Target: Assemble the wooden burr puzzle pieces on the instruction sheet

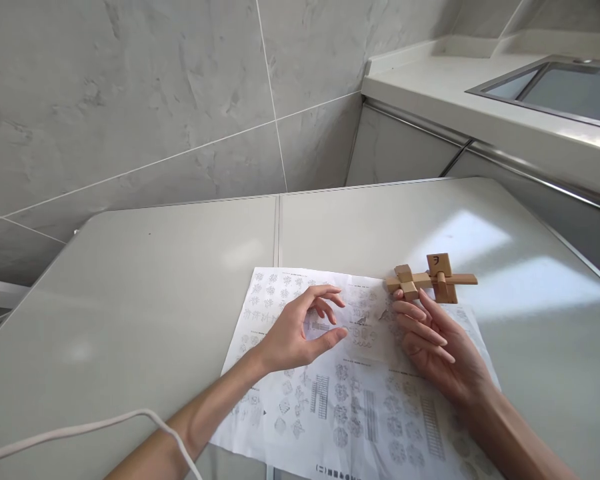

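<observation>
My left hand (300, 330) hovers over the printed sheet (325, 420), its fingers curved and apart from the thumb, holding nothing. On the right, my right hand (433, 347) is turned palm up. The tips of its thumb and forefinger pinch the near end of a wooden interlocking puzzle (441, 280), while the other fingers curl loosely. The puzzle is made of several notched light-brown bars crossing each other, and one upright piece bears a dark handwritten mark. Its underside is partly hidden by my fingertips. The creased sheet shows small line diagrams and lies with its text upside down.
The pale table (130, 300) has a seam across its middle and stands against a grey tiled wall (155, 87). A white cable (105, 420) crosses the lower left, over my left forearm. To the right is a white counter (420, 80) with a metal-framed sink (570, 90).
</observation>
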`<state>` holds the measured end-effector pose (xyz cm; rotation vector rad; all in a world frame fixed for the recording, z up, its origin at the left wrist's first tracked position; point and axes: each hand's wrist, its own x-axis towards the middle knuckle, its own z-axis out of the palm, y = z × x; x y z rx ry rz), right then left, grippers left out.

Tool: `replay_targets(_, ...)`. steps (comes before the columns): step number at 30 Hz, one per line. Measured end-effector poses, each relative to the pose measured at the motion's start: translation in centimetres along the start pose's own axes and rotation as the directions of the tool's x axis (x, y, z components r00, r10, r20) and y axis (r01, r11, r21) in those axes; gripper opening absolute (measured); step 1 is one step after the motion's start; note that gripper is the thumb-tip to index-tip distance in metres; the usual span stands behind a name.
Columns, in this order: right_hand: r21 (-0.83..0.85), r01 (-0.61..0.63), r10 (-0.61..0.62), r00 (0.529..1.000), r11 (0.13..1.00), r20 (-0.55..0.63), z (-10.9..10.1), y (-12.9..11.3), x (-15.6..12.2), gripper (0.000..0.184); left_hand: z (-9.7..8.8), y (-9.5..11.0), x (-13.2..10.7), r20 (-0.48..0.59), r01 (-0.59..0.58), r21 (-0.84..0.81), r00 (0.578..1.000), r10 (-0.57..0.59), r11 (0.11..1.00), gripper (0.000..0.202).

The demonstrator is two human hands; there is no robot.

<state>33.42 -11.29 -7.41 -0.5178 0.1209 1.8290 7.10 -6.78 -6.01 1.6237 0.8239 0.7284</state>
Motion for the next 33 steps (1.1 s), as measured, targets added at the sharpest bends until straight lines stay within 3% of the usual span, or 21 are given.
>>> replay_targets(4,-0.074,0.002,-0.003,1.0,0.997,-0.01,0.0,0.2,0.1,0.022,-0.1,0.1,0.0,0.002,0.013,0.006,1.0,-0.013,1.0,0.053)
replay_targets(7,-0.227,-0.025,0.016,0.999,0.974,-0.043,0.0,0.5,0.0,0.028,-0.1,0.2,0.0,0.003,0.02,0.017,1.0,-0.02,1.0,0.053)
replay_targets(10,-0.422,-0.077,0.061,0.997,0.903,-0.051,0.3,1.1,-0.3,0.029,-0.2,0.3,0.0,0.015,0.044,0.037,0.999,-0.045,0.998,0.046)
replay_targets(15,-0.64,-0.098,0.127,0.992,0.762,-0.001,1.1,1.9,-0.8,0.028,-0.1,0.5,-0.1,0.076,0.11,0.152,0.99,-0.122,0.982,0.017)
replay_targets(22,-0.649,-0.103,0.128,0.992,0.753,-0.009,1.3,1.7,-0.4,0.032,0.1,0.7,0.1,0.131,0.002,0.32,0.99,-0.047,0.948,0.018)
replay_targets(28,-0.66,-0.105,0.171,0.985,0.744,0.036,0.7,1.8,-0.1,0.031,0.1,0.6,0.1,0.131,0.004,0.335,0.99,-0.051,0.942,0.018)
replay_targets(33,-0.728,-0.085,0.222,0.97,0.68,0.094,0.3,1.6,0.0,0.027,0.4,0.6,0.0,0.119,-0.016,0.34,0.993,-0.026,0.94,0.018)
